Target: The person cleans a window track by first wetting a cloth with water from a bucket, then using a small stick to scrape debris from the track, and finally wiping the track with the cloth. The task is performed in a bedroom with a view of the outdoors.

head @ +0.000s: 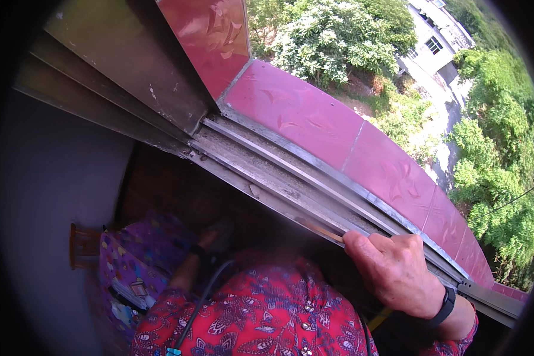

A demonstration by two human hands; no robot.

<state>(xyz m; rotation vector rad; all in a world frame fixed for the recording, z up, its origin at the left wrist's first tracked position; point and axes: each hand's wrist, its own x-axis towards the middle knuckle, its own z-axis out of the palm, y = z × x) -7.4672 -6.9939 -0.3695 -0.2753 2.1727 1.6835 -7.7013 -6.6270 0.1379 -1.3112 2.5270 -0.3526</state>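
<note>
My right hand (389, 269) is closed around a thin wooden stick (327, 232), whose far end reaches along the inner edge of the window track. The metal sliding window track (293, 171) runs diagonally before me, with dust in its grooves and loose debris (254, 191) on its inner ledge. A dark band sits on my right wrist. My left arm hangs low on the left, and the left hand (216, 233) is in deep shadow near the dark floor; its fingers cannot be made out.
Pink tiles (302, 113) line the outer sill. A metal window frame (133, 66) rises at the upper left. Trees (338, 40) and a white building (431, 42) stand outside. Patterned purple fabric (133, 262) and a small wooden stool (84, 247) are at the lower left.
</note>
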